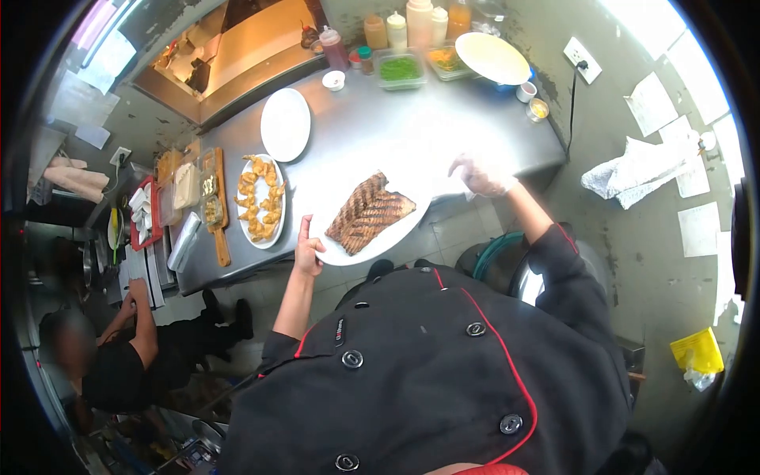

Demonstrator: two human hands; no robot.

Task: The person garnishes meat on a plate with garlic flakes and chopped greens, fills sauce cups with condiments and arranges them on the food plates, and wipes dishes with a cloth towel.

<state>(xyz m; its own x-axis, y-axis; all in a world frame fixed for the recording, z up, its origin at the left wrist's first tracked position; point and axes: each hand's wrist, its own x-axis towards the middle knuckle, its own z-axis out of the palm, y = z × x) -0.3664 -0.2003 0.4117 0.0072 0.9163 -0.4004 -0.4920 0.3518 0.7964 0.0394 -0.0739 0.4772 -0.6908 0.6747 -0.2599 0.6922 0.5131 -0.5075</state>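
Note:
My left hand (309, 253) grips the left rim of a white oval plate (413, 218), thumb on top and a finger stretched along the edge. On the plate lies a browned fillet with dark grill marks (370, 212); whether it is fish or other meat I cannot tell. Just past the plate's right end is my right hand (483, 174), in a clear thin glove. Its fingers are apart and bent slightly, with nothing seen in them. Left of the plate, another oval plate (279, 231) carries a ring of golden fried pieces (248, 203).
A bare oval plate (286, 124) lies farther back. Sauce bottles (418, 24), a tub of chopped greens (399, 70) and a tilted pale plate (492, 58) line the back. A wooden board (222, 237) and red basket (146, 212) stand left. A co-worker (119, 356) is at lower left.

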